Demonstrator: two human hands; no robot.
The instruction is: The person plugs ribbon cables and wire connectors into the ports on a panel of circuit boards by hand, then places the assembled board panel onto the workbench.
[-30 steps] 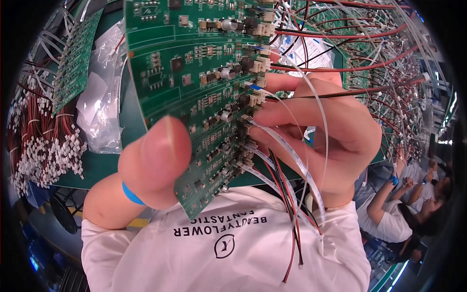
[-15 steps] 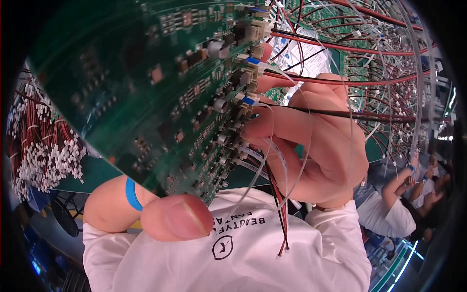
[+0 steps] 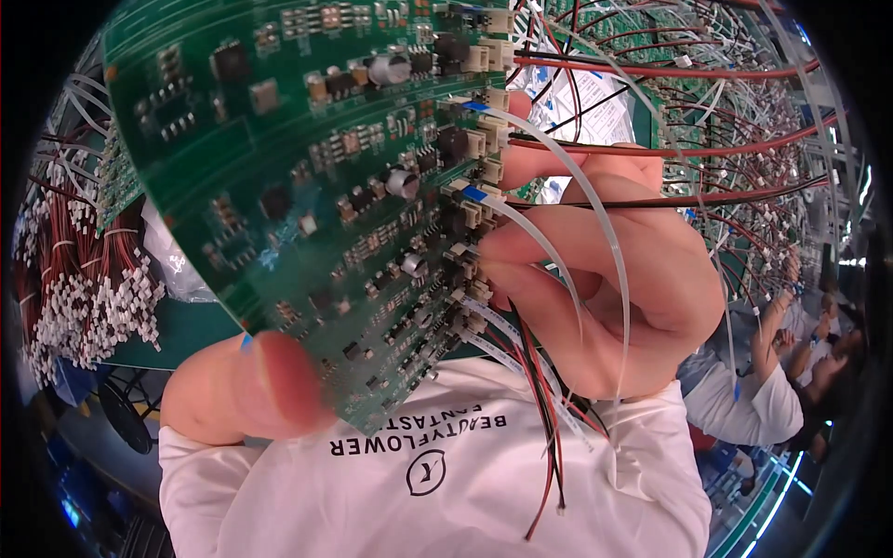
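A large green circuit board [image 3: 270, 177] stands tilted in front of me, with rows of small parts and white connectors along its right edge. My left hand [image 3: 246, 386] grips its lower left edge, the thumb in front and blurred. Beside the connector edge, my right hand [image 3: 614, 270] has thumb and forefinger pinched together at a white connector [image 3: 468, 256]; what lies between the tips is hidden. Blue-tipped white flat cables [image 3: 530, 228] and red-and-black wires [image 3: 651, 200] run out from the connectors above. More wires [image 3: 549, 418] dangle below the right hand.
Bundled red-and-black wires with white plugs [image 3: 112, 288] hang at the left, near a clear plastic bag [image 3: 177, 260]. More wired green boards [image 3: 726, 139] fill the far right. Behind my right hand lies a white printed bag [image 3: 586, 107]. Other people [image 3: 772, 372] sit at the right.
The board has turned to show its face more fully, and its lower corner has shifted left. My left thumb has moved left and up along the edge. My right hand has shifted slightly right.
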